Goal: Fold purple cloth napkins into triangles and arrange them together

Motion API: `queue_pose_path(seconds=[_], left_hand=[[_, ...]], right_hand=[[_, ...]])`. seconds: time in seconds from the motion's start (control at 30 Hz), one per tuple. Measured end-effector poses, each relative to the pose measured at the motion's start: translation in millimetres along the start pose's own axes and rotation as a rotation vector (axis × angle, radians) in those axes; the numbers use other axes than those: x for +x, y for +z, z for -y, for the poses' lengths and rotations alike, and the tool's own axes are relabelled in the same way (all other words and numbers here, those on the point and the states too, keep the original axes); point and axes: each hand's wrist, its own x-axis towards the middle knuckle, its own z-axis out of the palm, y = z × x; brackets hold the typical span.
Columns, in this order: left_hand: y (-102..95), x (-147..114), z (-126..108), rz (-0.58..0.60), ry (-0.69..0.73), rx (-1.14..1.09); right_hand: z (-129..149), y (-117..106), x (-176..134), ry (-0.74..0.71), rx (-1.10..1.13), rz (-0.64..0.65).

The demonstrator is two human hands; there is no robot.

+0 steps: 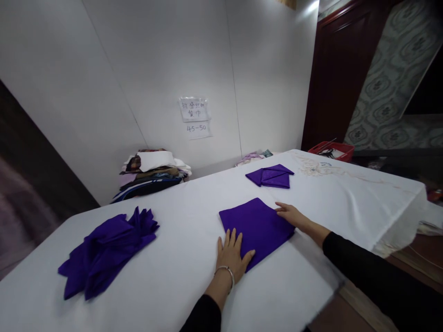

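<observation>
A purple cloth napkin (258, 226), folded into a flat square, lies on the white tablecloth (180, 272) in front of me. My left hand (231, 256), with a silver bangle at the wrist, rests flat on its near left edge, fingers spread. At the right corner, my right hand (289, 214) touches the cloth with its fingers stretched out. Behind it is another purple napkin (272, 176), folded into a pointed shape. To the left lies a loose, crumpled bundle of purple cloth (107, 256).
A pile of folded clothes (152, 173) stands beyond the table's far left edge, against a white wall (166, 55) bearing a handwritten paper sign (194, 109). At the far right is a red basket (334, 150). The tablecloth hangs over the right edge.
</observation>
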Motion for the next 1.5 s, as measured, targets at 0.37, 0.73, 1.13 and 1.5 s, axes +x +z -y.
queue_pose_path(seconds=[0.37,0.73,1.13,1.5], left_hand=[[-3.4,-2,-2,0.010,0.001,0.006],[-15.2,46,1,-0.058,-0.088,0.104],[-10.7,72,49,-0.081,-0.314,0.069],[-20.4,-5,12,-0.256,0.097,-0.152]], right_hand=[[-1,53,-49,-0.524,-0.747,0.371],[-21,36,-29,-0.522,-0.910,0.112],[-59,-1,-50,-0.410,-0.928,0.121],[-60,-16,-70,-0.518,-0.762,0.141]])
